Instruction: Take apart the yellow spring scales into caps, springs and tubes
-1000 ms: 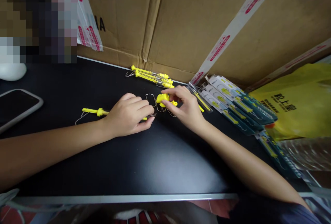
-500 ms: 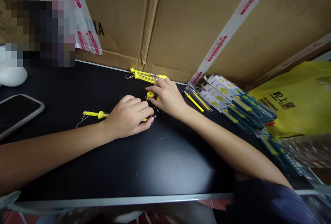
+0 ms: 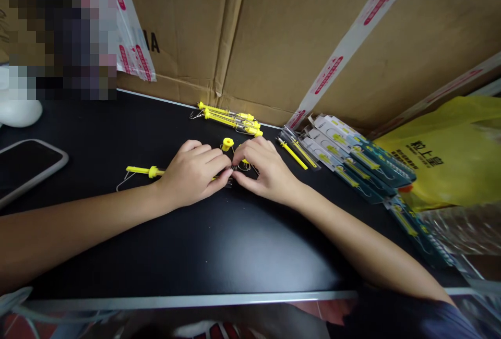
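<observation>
My left hand (image 3: 193, 172) is curled over a long yellow tool (image 3: 146, 171) that lies on the black table (image 3: 219, 245), gripping its right end; a thin wire loop sticks out at its left end. My right hand (image 3: 263, 169) meets it fingertip to fingertip, pinching a small spring or wire piece at the tool's end. A small yellow cap (image 3: 227, 144) stands on the table just behind both hands. Some bent wire pieces lie under my right fingers.
Several finished yellow tools (image 3: 230, 117) lie by the cardboard boxes (image 3: 282, 31). Packaged tools (image 3: 352, 156) fan out at the right beside a yellow bag (image 3: 446, 151). A single yellow stick (image 3: 293, 154) lies near them. A phone (image 3: 23, 167) rests at the left.
My right hand went back to the pile of finished tools, left the yellow cap on the table, then came forward to meet my left hand. The left hand stayed put.
</observation>
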Available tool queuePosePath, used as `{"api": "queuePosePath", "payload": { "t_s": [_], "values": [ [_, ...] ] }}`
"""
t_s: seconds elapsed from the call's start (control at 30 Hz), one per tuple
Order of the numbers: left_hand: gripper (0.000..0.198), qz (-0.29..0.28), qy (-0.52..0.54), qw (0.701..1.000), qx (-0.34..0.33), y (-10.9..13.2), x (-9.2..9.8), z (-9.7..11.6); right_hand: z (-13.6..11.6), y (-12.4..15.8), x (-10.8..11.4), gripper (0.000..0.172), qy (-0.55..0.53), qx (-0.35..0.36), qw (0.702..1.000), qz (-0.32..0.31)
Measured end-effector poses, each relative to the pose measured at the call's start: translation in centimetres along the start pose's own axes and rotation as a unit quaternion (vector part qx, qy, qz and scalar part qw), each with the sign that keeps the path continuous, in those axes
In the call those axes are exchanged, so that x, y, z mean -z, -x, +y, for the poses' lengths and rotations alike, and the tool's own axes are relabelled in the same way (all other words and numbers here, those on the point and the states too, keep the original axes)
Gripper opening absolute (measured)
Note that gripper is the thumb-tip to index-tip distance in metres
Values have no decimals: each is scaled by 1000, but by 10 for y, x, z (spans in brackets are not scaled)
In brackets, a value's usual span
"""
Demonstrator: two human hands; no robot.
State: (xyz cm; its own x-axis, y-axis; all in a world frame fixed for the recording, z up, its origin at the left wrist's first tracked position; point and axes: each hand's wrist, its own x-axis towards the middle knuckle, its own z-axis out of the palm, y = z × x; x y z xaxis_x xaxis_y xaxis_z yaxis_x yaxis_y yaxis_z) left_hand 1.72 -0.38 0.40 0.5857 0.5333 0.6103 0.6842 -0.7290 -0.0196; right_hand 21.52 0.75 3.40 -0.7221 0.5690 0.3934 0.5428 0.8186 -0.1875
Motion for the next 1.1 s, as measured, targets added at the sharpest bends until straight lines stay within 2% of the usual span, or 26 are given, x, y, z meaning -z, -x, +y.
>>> {"api": "queuePosePath", "payload": {
  "t_s": [0.2,0.43,0.6,0.73,0.83,0.97,1.1],
  "values": [
    [25,-26,-6,999,34,-1,1,-3,9,-1,-3,12,15,8,1000,19],
    [23,-40,-21,998,39,-2,0,-2,19,-3,-18,16,214,-42,976,14],
    [22,-40,-19,998,34,-2,0,-1,20,-4,-26,19,261,-34,965,-8],
    [21,-40,-16,999,29,-2,0,-2,18,-5,-21,21,250,-41,968,-4],
    [21,-35,-14,999,28,-2,0,-2,11,-3,-12,23,197,-49,979,6],
    [18,-19,2,999,32,-2,-1,-2,-3,3,-8,33,101,-21,993,-50],
    [17,-13,26,999,26,-2,0,-2,-9,7,-16,31,85,4,993,-81]
  ]
}}
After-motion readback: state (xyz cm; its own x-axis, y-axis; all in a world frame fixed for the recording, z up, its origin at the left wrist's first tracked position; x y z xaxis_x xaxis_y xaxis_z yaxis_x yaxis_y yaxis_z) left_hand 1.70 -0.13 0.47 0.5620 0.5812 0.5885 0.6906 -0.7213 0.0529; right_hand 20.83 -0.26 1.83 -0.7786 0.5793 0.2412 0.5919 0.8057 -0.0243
